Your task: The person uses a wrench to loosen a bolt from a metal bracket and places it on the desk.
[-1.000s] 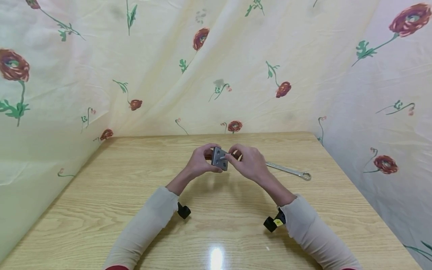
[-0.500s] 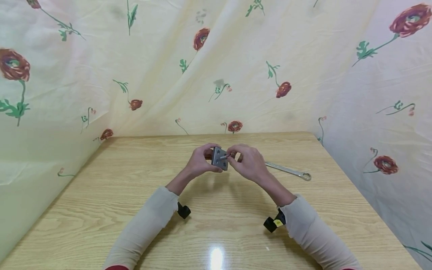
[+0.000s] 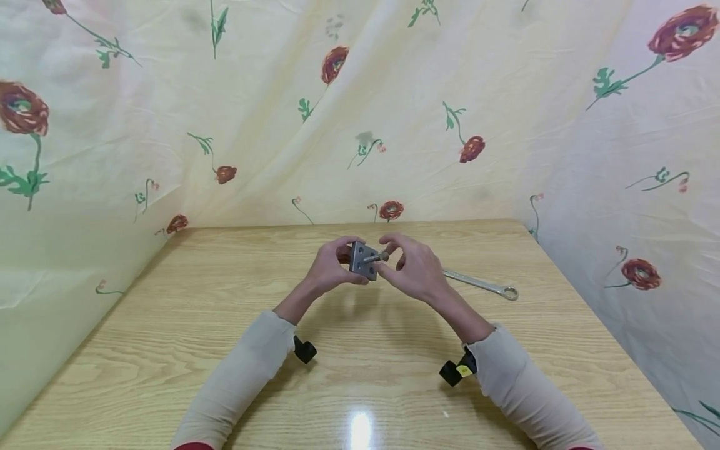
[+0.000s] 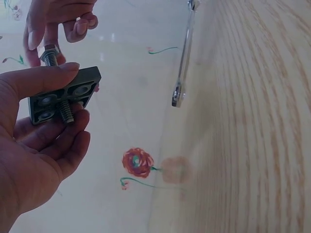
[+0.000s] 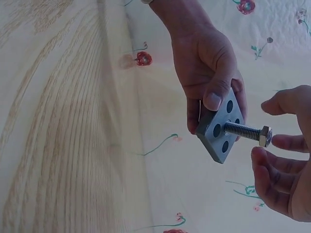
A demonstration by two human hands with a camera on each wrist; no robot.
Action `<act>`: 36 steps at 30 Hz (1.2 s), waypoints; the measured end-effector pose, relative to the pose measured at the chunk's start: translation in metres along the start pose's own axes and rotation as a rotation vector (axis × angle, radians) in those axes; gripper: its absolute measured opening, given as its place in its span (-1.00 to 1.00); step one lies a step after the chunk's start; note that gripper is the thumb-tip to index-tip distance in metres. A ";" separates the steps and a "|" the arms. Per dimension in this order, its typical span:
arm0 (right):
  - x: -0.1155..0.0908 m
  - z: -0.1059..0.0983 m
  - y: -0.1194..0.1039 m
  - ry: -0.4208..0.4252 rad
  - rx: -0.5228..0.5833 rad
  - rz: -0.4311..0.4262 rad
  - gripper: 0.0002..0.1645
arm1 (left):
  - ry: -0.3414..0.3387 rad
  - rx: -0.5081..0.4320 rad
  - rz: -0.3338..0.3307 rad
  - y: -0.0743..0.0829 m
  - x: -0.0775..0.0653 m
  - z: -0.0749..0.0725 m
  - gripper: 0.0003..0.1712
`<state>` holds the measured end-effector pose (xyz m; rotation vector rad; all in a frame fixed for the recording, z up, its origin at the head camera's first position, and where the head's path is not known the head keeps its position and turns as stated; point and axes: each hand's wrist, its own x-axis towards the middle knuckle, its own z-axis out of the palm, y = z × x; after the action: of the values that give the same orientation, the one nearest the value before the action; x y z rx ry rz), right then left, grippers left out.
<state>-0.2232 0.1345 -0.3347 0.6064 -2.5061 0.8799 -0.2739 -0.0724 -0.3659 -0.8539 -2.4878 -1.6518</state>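
Note:
My left hand grips a small grey metal plate by its edges, thumb on one side and fingers on the other. Several round holes pierce the plate. A hex bolt runs through its centre, its threaded end sticking out of the other face in the left wrist view. The bolt's head and a good length of shank stand out toward my right hand. That hand's fingers are spread loosely around the head, with gaps showing beside it in the right wrist view.
A combination wrench lies on the wooden table, right of my right hand. Flowered cloth hangs behind the table and along both sides. Black wrist cameras stick out below the forearms.
My right fingers were pinching the bolt; they have since spread apart, leaving its head exposed. The plate has shifted slightly up and left in my left hand.

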 end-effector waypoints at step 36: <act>-0.003 -0.012 -0.009 0.030 0.058 -0.126 -0.72 | -0.005 -0.009 -0.006 0.023 -0.007 -0.004 -0.19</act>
<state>-0.2137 0.1370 -0.3234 0.7556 -2.3937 0.9107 -0.2584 -0.0726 -0.3465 -0.8529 -2.4905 -1.6656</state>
